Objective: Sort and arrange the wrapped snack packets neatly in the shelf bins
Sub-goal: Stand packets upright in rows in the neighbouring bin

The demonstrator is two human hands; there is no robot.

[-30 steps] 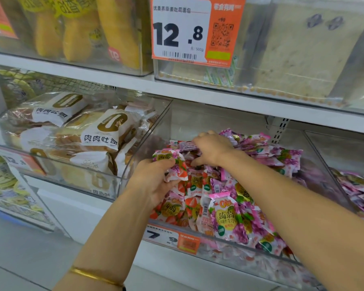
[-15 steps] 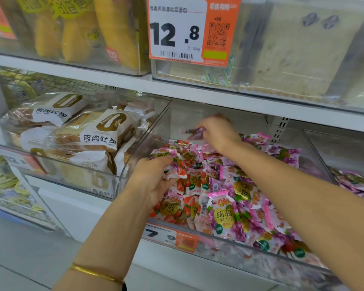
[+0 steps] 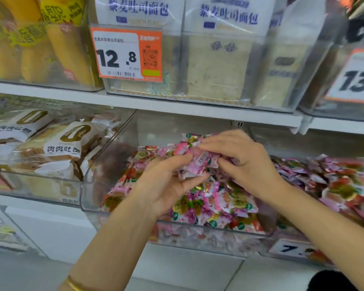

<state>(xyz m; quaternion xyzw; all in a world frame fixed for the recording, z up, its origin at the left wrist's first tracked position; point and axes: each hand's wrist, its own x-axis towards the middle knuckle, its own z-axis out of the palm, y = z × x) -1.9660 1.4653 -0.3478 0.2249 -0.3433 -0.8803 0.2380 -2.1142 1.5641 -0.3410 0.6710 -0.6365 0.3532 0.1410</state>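
I am pinching a bunch of snack packets (image 3: pixel 199 162) with both my left hand (image 3: pixel 168 183) and right hand (image 3: pixel 245 162) above the middle bin (image 3: pixel 97 164), probably squaring them for laying down flat next.

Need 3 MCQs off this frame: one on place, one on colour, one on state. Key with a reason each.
1. Where does the 12.8 price tag hang?
A) front of the upper-shelf bin
B) front of the lower candy bin
C) on the floor

2. What colour is the bangle on the left wrist?
A) black
B) gold
C) blue

3. What are the left hand and right hand doing?
A) hanging idle
B) pressing the shelf edge
C) holding pink packets between them

Key: 1 A, the tag sits on the clear bin holding bread; 2 B, it shines yellow-gold; 3 C, fingers of both hands curl round the bundle.
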